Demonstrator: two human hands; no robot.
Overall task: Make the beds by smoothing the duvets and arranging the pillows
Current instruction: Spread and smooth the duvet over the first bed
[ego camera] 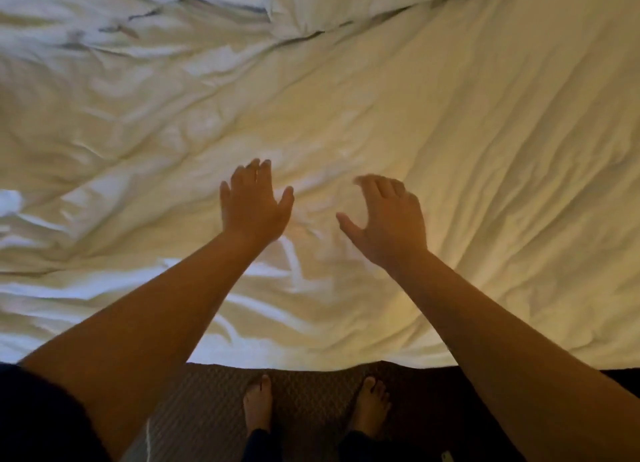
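A white duvet (467, 156) covers the bed and fills most of the head view. It is creased on the left and in the middle, smoother on the right. My left hand (252, 205) reaches out over its middle, palm down, fingers straight and together. My right hand (388, 219) is beside it to the right, fingers spread and slightly bent, blurred. Neither hand holds anything. Whether the palms touch the fabric I cannot tell. A bunched white fold, perhaps a pillow or the duvet's turned edge (346, 1), lies at the far side.
The bed's near edge (311, 364) runs across the bottom. Below it is patterned carpet (207, 409) with my two bare feet (258, 402) close to the bed.
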